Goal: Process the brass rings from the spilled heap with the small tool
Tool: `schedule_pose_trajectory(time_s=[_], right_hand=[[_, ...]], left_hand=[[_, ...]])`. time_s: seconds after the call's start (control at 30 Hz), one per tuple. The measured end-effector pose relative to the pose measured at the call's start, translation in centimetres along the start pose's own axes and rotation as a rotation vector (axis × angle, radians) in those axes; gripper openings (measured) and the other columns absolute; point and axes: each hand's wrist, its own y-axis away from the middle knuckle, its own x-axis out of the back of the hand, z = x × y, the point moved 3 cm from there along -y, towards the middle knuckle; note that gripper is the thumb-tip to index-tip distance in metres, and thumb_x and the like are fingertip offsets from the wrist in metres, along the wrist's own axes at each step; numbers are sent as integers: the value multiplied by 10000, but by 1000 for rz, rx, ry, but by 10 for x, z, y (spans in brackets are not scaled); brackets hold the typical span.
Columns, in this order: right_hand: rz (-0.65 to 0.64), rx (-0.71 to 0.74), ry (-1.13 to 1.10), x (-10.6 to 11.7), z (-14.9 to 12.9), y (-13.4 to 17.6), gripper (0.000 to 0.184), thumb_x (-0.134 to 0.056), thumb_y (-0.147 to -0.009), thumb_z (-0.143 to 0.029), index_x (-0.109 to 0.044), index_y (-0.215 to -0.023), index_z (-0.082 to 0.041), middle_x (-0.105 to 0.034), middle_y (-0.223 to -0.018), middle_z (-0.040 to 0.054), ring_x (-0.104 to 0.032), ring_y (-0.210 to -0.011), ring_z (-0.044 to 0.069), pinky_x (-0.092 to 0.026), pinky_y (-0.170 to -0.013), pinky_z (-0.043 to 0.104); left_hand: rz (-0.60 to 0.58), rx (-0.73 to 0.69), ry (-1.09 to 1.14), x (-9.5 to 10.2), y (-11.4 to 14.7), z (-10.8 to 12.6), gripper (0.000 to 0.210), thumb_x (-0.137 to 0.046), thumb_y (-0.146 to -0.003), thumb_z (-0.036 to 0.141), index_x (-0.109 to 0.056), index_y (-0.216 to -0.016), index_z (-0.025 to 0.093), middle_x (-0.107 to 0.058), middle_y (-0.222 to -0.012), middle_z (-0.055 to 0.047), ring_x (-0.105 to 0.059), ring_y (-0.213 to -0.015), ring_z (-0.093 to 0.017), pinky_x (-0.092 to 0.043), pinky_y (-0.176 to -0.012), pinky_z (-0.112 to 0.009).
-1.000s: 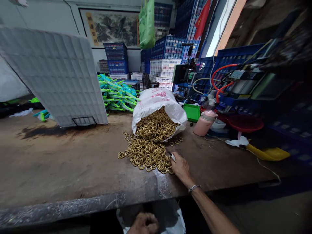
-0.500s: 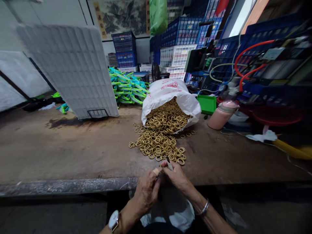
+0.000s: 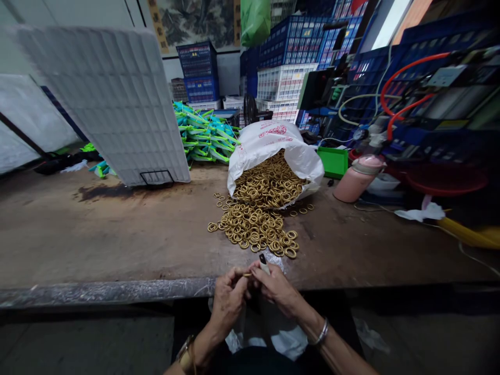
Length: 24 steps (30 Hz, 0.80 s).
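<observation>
A brass-coloured ring (image 3: pixel 247 275) is pinched in my left hand (image 3: pixel 229 298) just past the table's front edge. Close beside it, my right hand (image 3: pixel 278 289) is closed around a slim pale tool (image 3: pixel 264 264) with a dark end; its working tip is hidden by the fingers. The fingertips of both hands meet at the ring. Beyond them lies a loose pile of brass-coloured rings (image 3: pixel 253 226), spilling out of a white woven sack (image 3: pixel 269 138) on its side, whose mouth faces me.
On the wooden table (image 3: pixel 156 239) stand a tall white ribbed panel (image 3: pixel 109 104), a heap of green and turquoise pieces (image 3: pixel 207 135), a green tray (image 3: pixel 333 162) and a pink bottle (image 3: pixel 357 179). Stacked blue crates (image 3: pixel 292 41) rise behind. White plastic (image 3: pixel 287 341) lies below my hands.
My left hand has turned, so the ring in its fingers now shows. The pale tool in my right hand has shifted slightly left. The view has tilted a little downward.
</observation>
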Motion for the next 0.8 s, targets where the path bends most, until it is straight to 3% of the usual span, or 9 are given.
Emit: schedule_pose_trajectory(time_s=[0.07, 0.23, 0.43, 0.67, 0.8], right_hand=[[20, 43, 49, 1, 2, -2, 300, -487, -724, -466, -492, -755, -168, -430, -518, -75, -274, -357, 24, -212, -362, 163], [51, 117, 126, 6, 9, -11, 256, -514, -715, -412, -509, -693, -157, -488, -535, -41, -427, -491, 77, -331, -484, 195], [86, 135, 182, 7, 7, -14, 179, -507, -686, -330, -503, -650, -155, -464, -539, -49, -422, -510, 78, -342, -505, 197], [116, 119, 186, 7, 2, -13, 147, -510, -677, -295, -488, -605, -169, -460, -499, -56, -423, -473, 75, -340, -473, 187], [119, 128, 196, 7, 5, -14, 149, -490, -698, -292, -501, -616, -168, -464, -497, -53, -432, -475, 80, -340, -476, 190]], left_hand=[[-3, 87, 70, -3, 1, 1, 214, -565, -698, 347, -578, -667, 135, -528, -476, 30, -414, -363, -57, -315, -377, -162], [-50, 114, 97, -6, 3, -3, 273, -585, -687, 400, -566, -680, 128, -504, -462, 36, -420, -369, -55, -321, -377, -158], [-25, 147, 123, -6, 2, -8, 354, -543, -692, 490, -500, -646, 142, -550, -540, 11, -463, -373, -61, -332, -342, -155], [-120, 120, 103, -7, 2, -10, 332, -581, -668, 471, -502, -712, 151, -573, -575, 9, -462, -367, -62, -330, -331, -158], [-167, 97, 67, -4, 3, -10, 311, -564, -701, 455, -494, -666, 154, -502, -448, 43, -408, -336, -53, -298, -348, -158]])
